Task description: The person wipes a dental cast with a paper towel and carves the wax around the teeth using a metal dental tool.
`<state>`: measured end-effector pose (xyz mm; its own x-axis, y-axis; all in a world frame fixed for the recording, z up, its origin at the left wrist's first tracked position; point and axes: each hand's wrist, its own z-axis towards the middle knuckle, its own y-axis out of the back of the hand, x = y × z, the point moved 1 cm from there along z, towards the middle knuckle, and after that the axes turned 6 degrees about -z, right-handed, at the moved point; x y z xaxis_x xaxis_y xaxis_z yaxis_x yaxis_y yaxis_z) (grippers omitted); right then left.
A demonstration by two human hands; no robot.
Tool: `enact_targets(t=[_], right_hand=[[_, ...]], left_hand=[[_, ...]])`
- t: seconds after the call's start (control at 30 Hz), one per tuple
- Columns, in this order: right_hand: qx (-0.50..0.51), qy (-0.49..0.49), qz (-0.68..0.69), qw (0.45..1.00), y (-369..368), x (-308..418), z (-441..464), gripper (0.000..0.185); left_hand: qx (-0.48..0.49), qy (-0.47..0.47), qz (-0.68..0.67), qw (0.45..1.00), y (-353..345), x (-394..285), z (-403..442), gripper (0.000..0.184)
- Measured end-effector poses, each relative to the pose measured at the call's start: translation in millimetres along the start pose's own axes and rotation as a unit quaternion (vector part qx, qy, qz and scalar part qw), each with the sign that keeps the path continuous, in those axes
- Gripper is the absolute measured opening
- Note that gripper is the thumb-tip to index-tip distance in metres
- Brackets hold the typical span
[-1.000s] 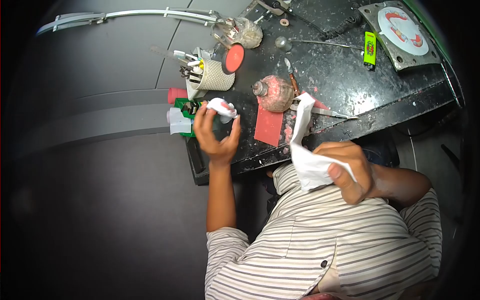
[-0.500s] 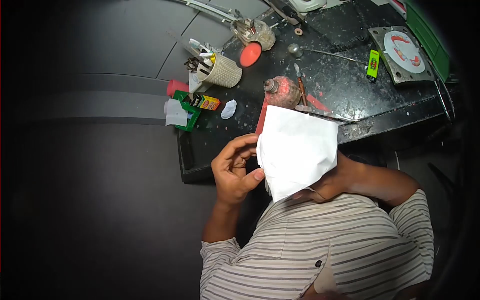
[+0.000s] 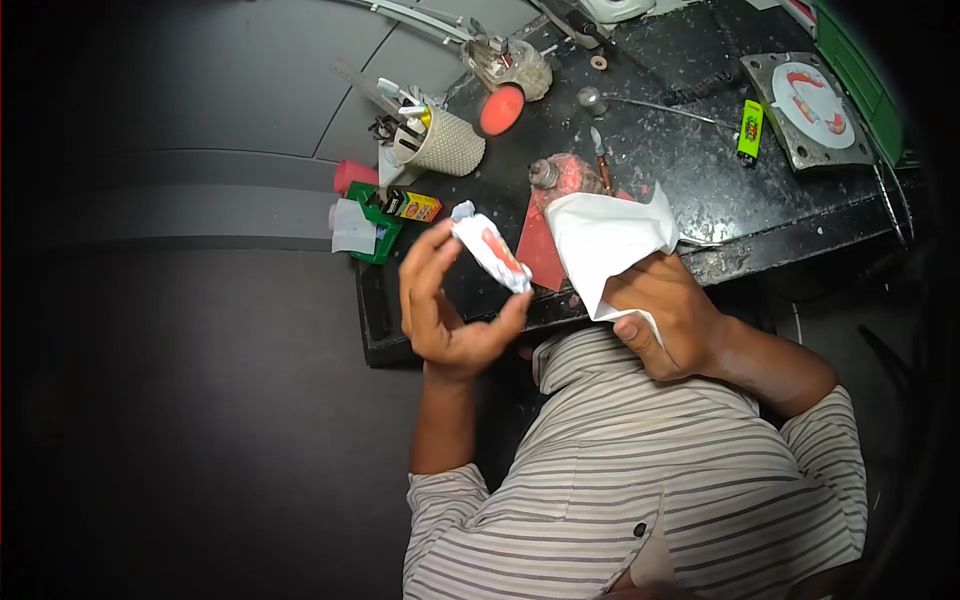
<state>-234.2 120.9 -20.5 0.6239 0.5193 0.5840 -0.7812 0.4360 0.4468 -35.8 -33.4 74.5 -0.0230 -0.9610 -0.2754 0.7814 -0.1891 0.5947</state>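
Between the thumb and fingertips of my left hand [image 3: 455, 300] is a small white plaster dental cast [image 3: 490, 250] with a red patch, held tilted above the bench's front edge. My right hand [image 3: 670, 315] grips a creased white paper sheet [image 3: 610, 230], its thumb over the lower edge and its other fingers partly hidden behind the sheet. A white lump [image 3: 463, 211] lies on the bench just past the cast. Behind the paper stands a glass bottle [image 3: 568, 178] with pink residue. A flat red sheet [image 3: 537, 245] lies between the two hands.
A black, speckled bench [image 3: 680, 150] spans the view. On it are a woven cup [image 3: 445, 145] of brushes, a small yellow-black box [image 3: 415, 205], a knife [image 3: 602, 160], a green lighter [image 3: 749, 132] and a white disc [image 3: 808, 105] bearing red denture pieces on a metal plate.
The paper has moved up and tilted away, exposing my right hand beneath it. My left hand has moved off the paper's edge to the left, and the dental cast is now visible in it.
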Motion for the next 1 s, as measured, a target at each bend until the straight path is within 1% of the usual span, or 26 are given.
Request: enact_targets(t=[0.03,0.1,0.13,0.17,0.23,0.27,0.33,0.37,0.43,0.47,0.5,0.57,0.63,0.7,0.77,0.8,0.87,1.0], right_hand=[[-0.003,0.000,0.004,1.000,-1,-1,-1,0.039],[-0.019,0.025,-0.006,0.999,-3,-5,-3,0.040],[-0.028,0.034,-0.011,0.999,-4,-8,-5,0.040],[-0.032,0.032,-0.010,0.999,-4,-10,-5,0.040],[-0.020,0.035,0.002,0.999,-2,-13,-7,0.040],[-0.022,0.031,0.004,0.999,-1,-13,-8,0.040],[-0.016,0.024,0.009,1.000,0,-12,-8,0.039],[-0.018,0.021,0.012,1.000,1,-13,-9,0.039],[-0.013,0.027,0.014,0.999,2,-13,-9,0.041],[-0.016,0.024,0.015,0.999,2,-14,-9,0.041],[-0.024,0.029,0.010,0.999,2,-14,-9,0.042],[-0.032,0.033,0.007,0.999,1,-13,-10,0.044],[-0.009,0.026,0.015,1.000,1,-13,-11,0.046],[-0.012,0.025,0.017,0.999,2,-14,-11,0.046],[-0.014,0.026,0.018,0.999,2,-14,-10,0.046],[-0.014,0.027,0.016,0.999,2,-14,-10,0.046],[-0.014,0.029,0.013,0.999,2,-13,-10,0.046],[-0.009,0.027,0.018,0.999,1,-14,-10,0.044]], left_hand=[[-0.009,-0.009,0.021,1.000,0,11,4,0.074],[-0.039,-0.011,0.020,0.999,-4,30,16,0.074],[-0.035,-0.006,0.021,0.999,-4,37,22,0.075],[-0.044,0.001,-0.022,0.999,-6,46,25,0.075],[-0.068,-0.005,-0.025,0.997,-15,55,33,0.074],[-0.064,-0.004,-0.026,0.998,-18,60,36,0.074],[-0.033,-0.032,0.036,0.998,-24,65,40,0.072],[-0.029,-0.030,0.035,0.998,-25,66,40,0.072],[0.037,-0.069,0.129,0.988,-28,68,41,0.071],[0.035,-0.089,0.123,0.988,-30,74,40,0.070],[0.039,-0.090,0.121,0.988,-32,75,41,0.070],[0.060,-0.130,0.172,0.975,-32,74,41,0.069],[0.073,-0.136,0.181,0.971,-33,72,40,0.069],[0.083,-0.143,0.191,0.968,-34,71,39,0.068],[0.094,-0.150,0.188,0.966,-35,72,36,0.061],[0.094,-0.151,0.189,0.966,-34,73,35,0.061],[0.107,-0.159,0.198,0.961,-33,74,32,0.067],[0.117,-0.176,0.207,0.955,-28,78,27,0.064]])
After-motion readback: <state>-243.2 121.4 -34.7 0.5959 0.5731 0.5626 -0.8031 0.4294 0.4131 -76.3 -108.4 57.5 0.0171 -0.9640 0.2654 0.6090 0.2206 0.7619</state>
